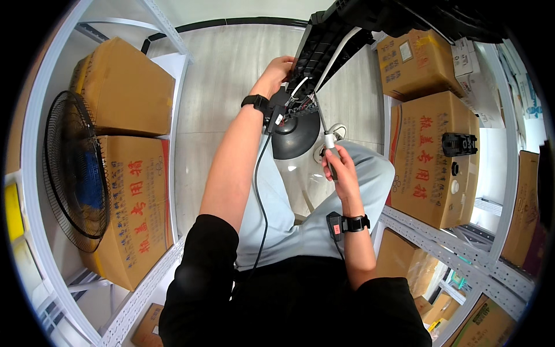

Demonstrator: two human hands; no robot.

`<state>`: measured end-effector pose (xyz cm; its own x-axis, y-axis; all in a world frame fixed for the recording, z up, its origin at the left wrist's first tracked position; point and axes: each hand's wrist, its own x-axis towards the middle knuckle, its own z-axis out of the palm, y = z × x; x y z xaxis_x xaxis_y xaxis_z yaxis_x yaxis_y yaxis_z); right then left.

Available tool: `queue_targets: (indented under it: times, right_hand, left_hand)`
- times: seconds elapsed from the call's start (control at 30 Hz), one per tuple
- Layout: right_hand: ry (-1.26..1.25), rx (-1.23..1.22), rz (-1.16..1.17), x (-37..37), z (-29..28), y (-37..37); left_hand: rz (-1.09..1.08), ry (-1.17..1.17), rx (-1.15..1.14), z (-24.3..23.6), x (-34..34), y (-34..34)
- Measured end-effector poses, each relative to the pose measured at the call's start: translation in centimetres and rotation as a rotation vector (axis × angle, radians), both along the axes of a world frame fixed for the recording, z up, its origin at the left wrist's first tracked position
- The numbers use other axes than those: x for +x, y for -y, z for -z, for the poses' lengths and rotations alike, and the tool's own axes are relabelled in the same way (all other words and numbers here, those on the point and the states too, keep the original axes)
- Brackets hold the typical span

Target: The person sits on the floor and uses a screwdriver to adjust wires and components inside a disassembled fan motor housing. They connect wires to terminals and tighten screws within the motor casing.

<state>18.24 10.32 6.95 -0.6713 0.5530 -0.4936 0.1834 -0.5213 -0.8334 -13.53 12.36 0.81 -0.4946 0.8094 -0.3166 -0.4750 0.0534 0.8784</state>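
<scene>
My left hand (280, 72) grips the edge of a tall black plastic housing (306, 52), its fingertips partly hidden. Loose wires and connectors (298, 106) hang inside the housing's lower part, and a white cable (342, 49) runs along it. Below stands a round black base (293, 141). My right hand (341, 168) is closed round a grey handle (330, 154) with a pale collar; a thin grey rod or cord runs up from it toward the wires. Black wrist units with cables sit on both my wrists.
Metal shelves (181, 43) with cardboard boxes (127, 87) flank me on both sides. A black fan grille (75, 170) leans by the left boxes. Small black parts (459, 143) lie on a right box (428, 179). My legs and shoes are on the tiled floor (214, 69) before a white wall.
</scene>
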Motion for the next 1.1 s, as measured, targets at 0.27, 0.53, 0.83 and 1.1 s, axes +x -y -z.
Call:
queue_targets:
  times: [0.27,0.53,0.83,1.1]
  right_hand:
    - [-0.395,-0.121,0.241,3.6,1.0,-1.0]
    - [-0.480,-0.244,0.259,5.1,0.9,-0.8]
    - [-0.414,-0.316,0.198,6.8,5.2,-0.8]
    - [-0.226,-0.217,0.098,6.0,5.1,-0.2]
  left_hand:
    - [-0.199,-0.032,-0.227,0.7,4.0,5.6]
    - [-0.075,-0.298,-0.414,2.9,7.5,5.9]
    - [0.079,-0.162,-0.346,0.6,10.1,6.2]
    - [0.088,-0.334,-0.329,1.5,9.8,6.3]
